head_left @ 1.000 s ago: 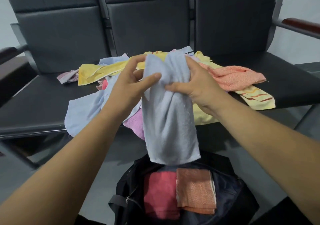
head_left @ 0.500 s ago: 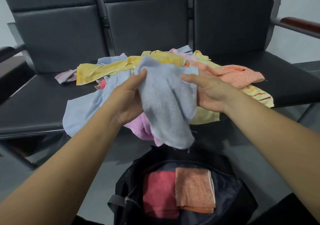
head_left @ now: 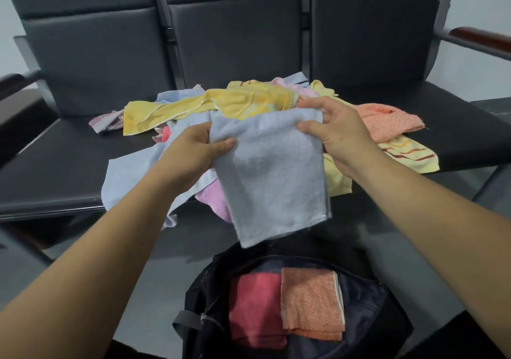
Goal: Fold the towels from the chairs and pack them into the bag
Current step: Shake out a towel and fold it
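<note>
A light blue towel (head_left: 273,176) hangs folded between my hands, above the open black bag (head_left: 199,317). My left hand (head_left: 193,154) pinches its upper left corner, thumb on top. Its upper right corner is gripped by my right hand (head_left: 334,131). Inside the bag lie a folded red towel (head_left: 254,303) and a folded orange towel (head_left: 309,300) side by side. Behind my hands, a heap of loose towels covers the black chair seats: a yellow towel (head_left: 177,112), an orange towel (head_left: 387,120), a pale blue towel (head_left: 130,176) and a pink towel (head_left: 213,198).
A row of black padded chairs (head_left: 235,40) stands in front, with wooden armrests at the left (head_left: 11,79) and right (head_left: 481,37). A striped yellow towel (head_left: 409,156) lies at the right edge of the heap. The grey floor (head_left: 110,261) surrounds the bag.
The blue towel went from a bunched narrow strip to a flat folded rectangle. My hands moved apart to its top corners and lowered slightly.
</note>
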Demonstrator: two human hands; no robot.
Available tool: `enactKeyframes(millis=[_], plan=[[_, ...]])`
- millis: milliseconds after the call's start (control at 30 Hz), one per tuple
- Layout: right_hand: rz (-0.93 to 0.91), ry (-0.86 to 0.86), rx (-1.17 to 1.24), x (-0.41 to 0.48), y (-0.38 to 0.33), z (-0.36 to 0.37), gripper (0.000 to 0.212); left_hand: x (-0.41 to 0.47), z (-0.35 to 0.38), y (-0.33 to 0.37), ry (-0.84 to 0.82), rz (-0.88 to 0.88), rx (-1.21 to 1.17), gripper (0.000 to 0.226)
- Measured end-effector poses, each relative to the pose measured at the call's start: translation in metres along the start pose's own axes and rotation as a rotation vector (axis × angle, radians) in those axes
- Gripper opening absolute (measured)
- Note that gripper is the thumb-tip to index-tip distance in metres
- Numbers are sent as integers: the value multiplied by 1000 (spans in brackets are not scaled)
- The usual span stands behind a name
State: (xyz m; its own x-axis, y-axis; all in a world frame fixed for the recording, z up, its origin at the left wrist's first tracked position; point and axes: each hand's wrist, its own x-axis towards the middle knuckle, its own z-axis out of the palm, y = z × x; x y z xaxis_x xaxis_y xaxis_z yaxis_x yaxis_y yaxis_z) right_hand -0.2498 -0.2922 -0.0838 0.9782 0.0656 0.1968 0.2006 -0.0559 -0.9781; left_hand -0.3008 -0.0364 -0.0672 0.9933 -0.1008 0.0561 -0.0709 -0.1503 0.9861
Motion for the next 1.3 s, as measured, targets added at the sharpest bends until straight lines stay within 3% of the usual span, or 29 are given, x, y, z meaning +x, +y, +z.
enactKeyframes(millis=[133,300,367,433,533,633,733,800,933,1067,1133,1200,1300], plan=[[-68,52,-86,-1,-5,0,28,-3,4,0,57,-40,43,20],[97,-12,13,0,-10,-2,24,-3,11,7,159,-142,-255,17],[238,-135,224,2,-13,-3,22,-2,14,7,228,-210,-416,20],[331,-360,450,0,-16,-6,36,-1,13,6,228,-259,-552,29],[350,-507,312,1,-16,-12,54,-1,10,6,94,-197,-544,26],[332,-387,89,2,-10,-13,37,-1,5,2,79,-96,-310,21],[249,-219,24,4,-6,-12,14,0,4,-2,106,-13,-84,19],[192,-208,18,2,-7,-11,13,0,5,-4,129,36,5,19],[134,-231,66,0,-8,-12,21,1,9,-3,132,64,-25,19],[130,-248,-257,-2,-3,-10,11,3,12,-10,157,4,-121,23],[182,-200,-196,-1,5,-6,10,6,13,-15,200,-49,-193,28],[266,-137,47,1,8,-5,10,7,12,-17,208,-90,-267,34],[320,-191,329,4,4,-10,35,6,6,-16,77,-79,-288,46]])
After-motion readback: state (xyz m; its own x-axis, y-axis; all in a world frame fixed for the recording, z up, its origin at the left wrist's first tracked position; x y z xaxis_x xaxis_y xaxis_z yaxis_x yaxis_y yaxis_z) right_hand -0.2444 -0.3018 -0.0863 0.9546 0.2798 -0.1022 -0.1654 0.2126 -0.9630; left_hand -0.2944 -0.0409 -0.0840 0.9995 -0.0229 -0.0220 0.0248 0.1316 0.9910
